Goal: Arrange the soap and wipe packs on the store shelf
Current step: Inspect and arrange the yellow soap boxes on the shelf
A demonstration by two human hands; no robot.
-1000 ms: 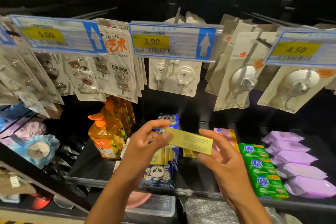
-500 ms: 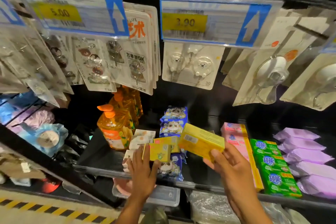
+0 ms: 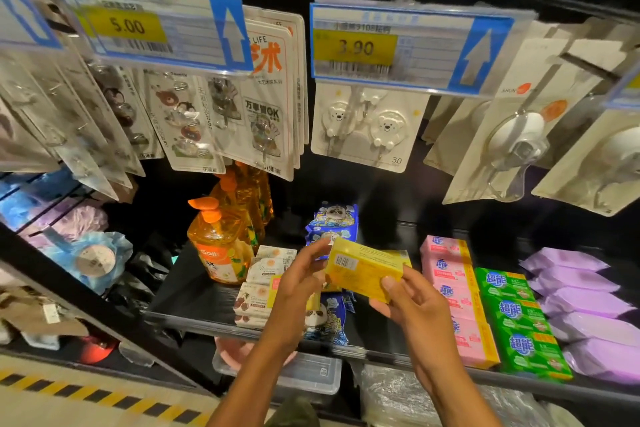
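Left hand (image 3: pixel 301 283) and right hand (image 3: pixel 415 305) each grip one end of a yellow soap box (image 3: pixel 363 270), barcode showing, above the shelf (image 3: pixel 194 298). Price tags: 5.00 (image 3: pixel 128 26) at eleven o'clock, 3.90 (image 3: pixel 356 47) at twelve. Green 超能 packs (image 3: pixel 512 312) and purple wipe packs (image 3: pixel 581 302) lie at four.

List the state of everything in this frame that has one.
yellow soap box: held in the air between both hands, barcode end towards camera.
left hand: fingers pinch the box's left end.
right hand: fingers grip its right end.
orange pump bottles: upright, in a row.
pink soap packs: lying flat, in a row.
green soap packs: lying flat, in a row.
purple wipe packs: lying in a row.
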